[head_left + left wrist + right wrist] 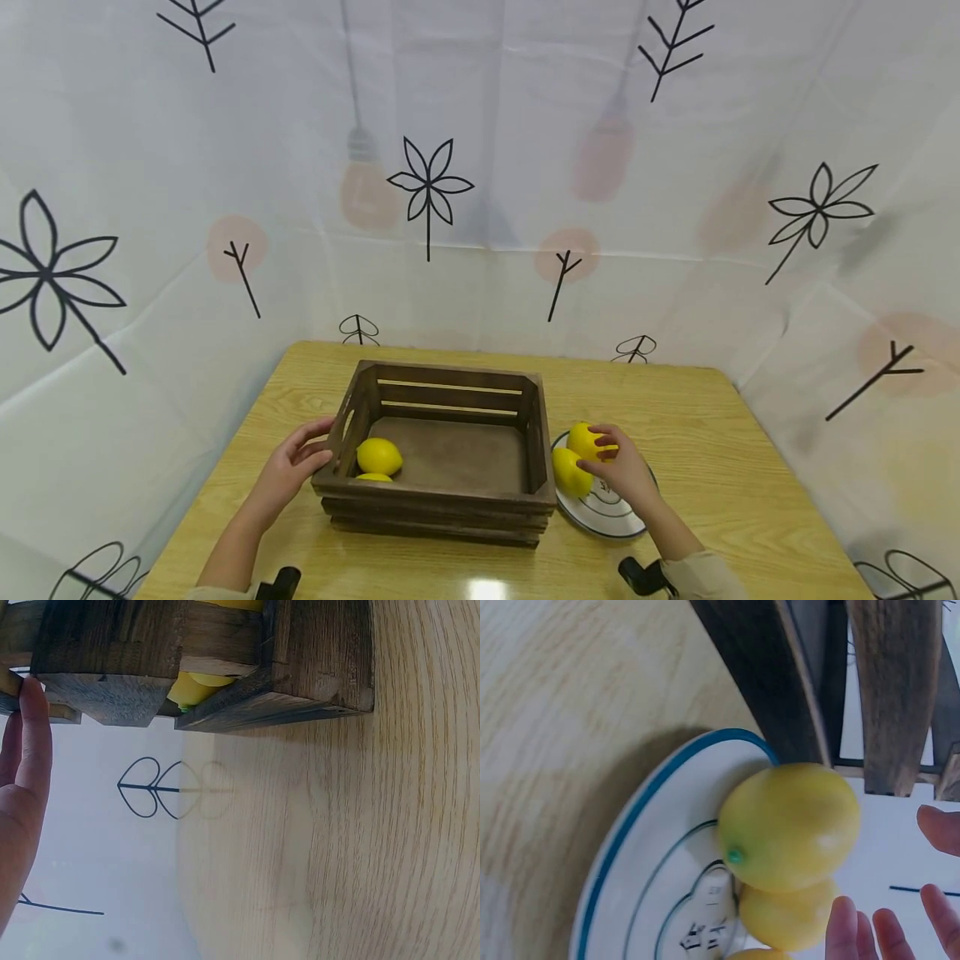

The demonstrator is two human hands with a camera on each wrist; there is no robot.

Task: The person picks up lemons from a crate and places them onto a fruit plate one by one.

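A dark brown slatted wooden crate [457, 454] stands on the table, with a lemon [380, 456] and part of another [373, 477] in its left front corner. My left hand [297, 456] touches the crate's left side with fairly straight fingers; the left wrist view shows a finger against a wooden slat [105, 645]. Over the white, blue-rimmed plate [611, 523], my right hand [624, 471] has its fingers spread close to the lemons. In the right wrist view a lemon [791, 829] lies nearest the crate, a second [791, 915] beside it, and a third is mostly out of frame.
The plate stands close against the crate's right side. Around them is a wood-grain table [675, 408], backed and flanked by a white curtain [480, 208] with plant drawings.
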